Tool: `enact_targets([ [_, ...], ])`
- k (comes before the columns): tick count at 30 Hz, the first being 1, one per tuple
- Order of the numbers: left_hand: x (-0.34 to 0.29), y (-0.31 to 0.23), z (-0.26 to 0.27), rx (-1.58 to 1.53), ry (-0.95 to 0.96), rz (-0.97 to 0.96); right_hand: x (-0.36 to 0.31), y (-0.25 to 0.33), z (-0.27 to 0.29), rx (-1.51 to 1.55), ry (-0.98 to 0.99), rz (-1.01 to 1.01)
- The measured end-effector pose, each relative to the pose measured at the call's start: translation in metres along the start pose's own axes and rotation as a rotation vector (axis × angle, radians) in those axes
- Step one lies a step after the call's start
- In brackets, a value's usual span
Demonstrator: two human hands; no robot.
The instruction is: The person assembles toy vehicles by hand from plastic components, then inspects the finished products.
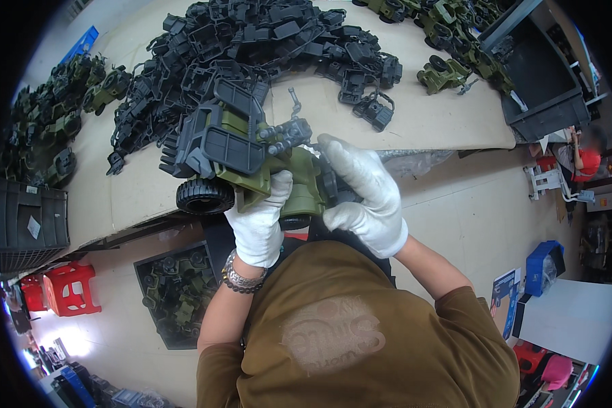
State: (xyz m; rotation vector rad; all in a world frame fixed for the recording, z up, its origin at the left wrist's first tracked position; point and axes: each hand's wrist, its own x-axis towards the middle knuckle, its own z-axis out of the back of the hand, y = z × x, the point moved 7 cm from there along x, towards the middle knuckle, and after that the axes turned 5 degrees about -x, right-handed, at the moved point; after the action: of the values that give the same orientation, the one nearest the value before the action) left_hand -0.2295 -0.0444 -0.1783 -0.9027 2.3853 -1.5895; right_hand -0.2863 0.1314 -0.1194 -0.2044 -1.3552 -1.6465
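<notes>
A green and dark-grey toy military truck (303, 178) is held at the table's near edge, with a grey cage-like rear part (232, 151) and a black wheel (206, 197) towards the left. My left hand (258, 228), in a white glove, grips the truck's green side from below, its thumb on the body. On the right, my gloved right hand (368, 197) curls its fingers and thumb round the dark front end. A small grey gun-like part (289, 134) sits upright on top of the truck. My palms hide parts of the body and front.
Heaped dark-grey plastic parts (245, 41) cover the table's middle. Green toy vehicles (51, 119) pile up at left, more at far right beside a dark crate (547, 81). Below stand a bin of green vehicles (178, 292) and a red stool (71, 289). A person in red (587, 163) is at far right.
</notes>
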Motion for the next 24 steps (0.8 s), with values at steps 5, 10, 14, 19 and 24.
enact_targets([
  [5, -0.002, -0.002, 0.000, 0.011, 0.007, -0.010, 0.016, 0.012, -0.002, -0.082, -0.022, 0.152],
  [10, -0.004, -0.004, -0.004, -0.110, -0.050, 0.067, 0.007, 0.009, -0.004, -0.169, -0.045, 0.156],
  [14, -0.004, -0.004, -0.002, -0.008, -0.051, 0.032, 0.008, 0.008, -0.004, -0.133, -0.050, 0.131],
  [19, -0.007, 0.001, 0.001, -0.086, -0.035, 0.087, 0.003, 0.003, -0.006, -0.188, 0.000, 0.155],
  [24, -0.011, 0.016, 0.009, -0.375, 0.100, 0.170, 0.009, 0.012, -0.002, -0.109, 0.072, 0.142],
])
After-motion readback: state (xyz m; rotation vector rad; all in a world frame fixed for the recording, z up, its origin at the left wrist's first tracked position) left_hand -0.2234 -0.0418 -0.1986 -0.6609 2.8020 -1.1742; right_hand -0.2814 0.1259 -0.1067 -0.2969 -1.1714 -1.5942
